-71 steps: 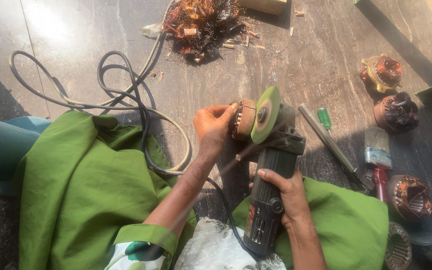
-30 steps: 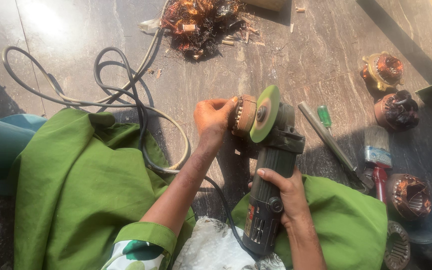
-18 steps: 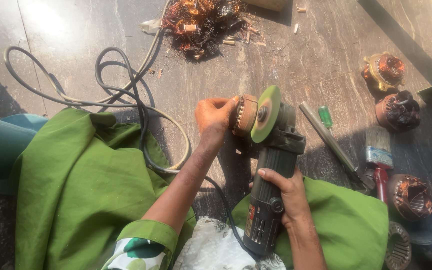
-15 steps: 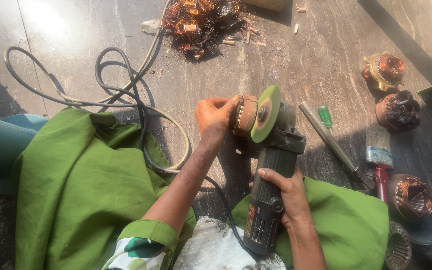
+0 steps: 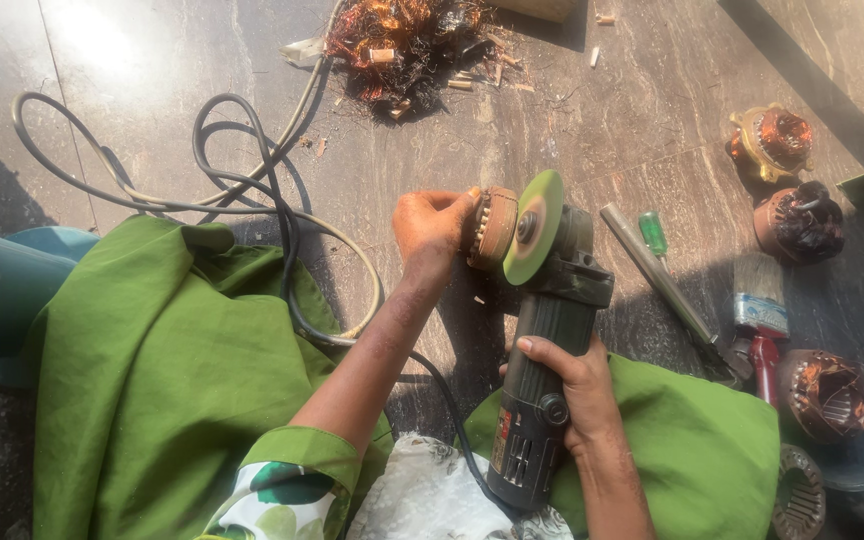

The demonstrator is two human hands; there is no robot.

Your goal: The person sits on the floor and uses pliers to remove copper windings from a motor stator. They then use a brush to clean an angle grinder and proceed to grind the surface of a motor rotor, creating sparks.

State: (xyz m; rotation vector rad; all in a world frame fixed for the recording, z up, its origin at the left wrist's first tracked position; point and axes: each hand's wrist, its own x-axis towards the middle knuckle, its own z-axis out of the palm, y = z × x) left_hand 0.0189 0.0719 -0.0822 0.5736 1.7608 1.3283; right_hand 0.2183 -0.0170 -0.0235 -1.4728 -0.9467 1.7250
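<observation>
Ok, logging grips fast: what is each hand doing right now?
Left hand: closed on a round rusty metal part, held against the green disc.
Right hand: closed around the grinder body.

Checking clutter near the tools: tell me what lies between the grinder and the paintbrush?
In the head view, a long metal rod and a green-handled screwdriver lie between them.

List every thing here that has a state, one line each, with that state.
Left hand: closed on the round rusty metal core, pressing it against the disc.
Right hand: wrapped around the grinder body.
Round rusty metal core: held on edge, touching the disc.
Dark green angle grinder: held, green disc pointing away; spinning cannot be told.
Grey and black cables: loosely looped on the floor.
Green-handled screwdriver: lying flat.
Red-handled paintbrush: lying flat.
</observation>
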